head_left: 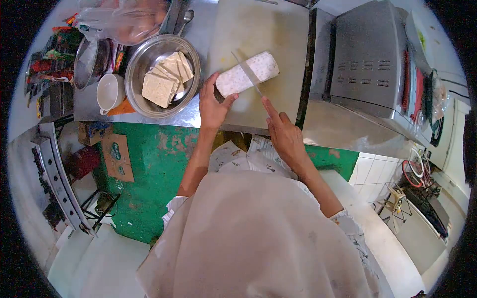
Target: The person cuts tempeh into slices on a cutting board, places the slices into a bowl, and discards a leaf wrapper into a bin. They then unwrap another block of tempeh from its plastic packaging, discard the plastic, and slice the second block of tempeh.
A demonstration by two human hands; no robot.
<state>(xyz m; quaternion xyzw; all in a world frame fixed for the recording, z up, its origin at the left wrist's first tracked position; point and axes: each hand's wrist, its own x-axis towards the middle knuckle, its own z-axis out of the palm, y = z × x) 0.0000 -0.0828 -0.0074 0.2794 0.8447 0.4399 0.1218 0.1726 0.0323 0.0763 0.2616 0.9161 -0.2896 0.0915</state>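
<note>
1. My left hand pinches the near end of the white block, lying toward the cutting board's near-left edge.
2. My right hand grips the knife, blade across the block.
3. Metal bowl of slabs sits left of the board.

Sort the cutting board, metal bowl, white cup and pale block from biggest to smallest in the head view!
1. cutting board
2. metal bowl
3. pale block, gripped by the left hand; the right hand holds the knife
4. white cup
All sit about equally far from the camera, so this order seems safe.
</note>
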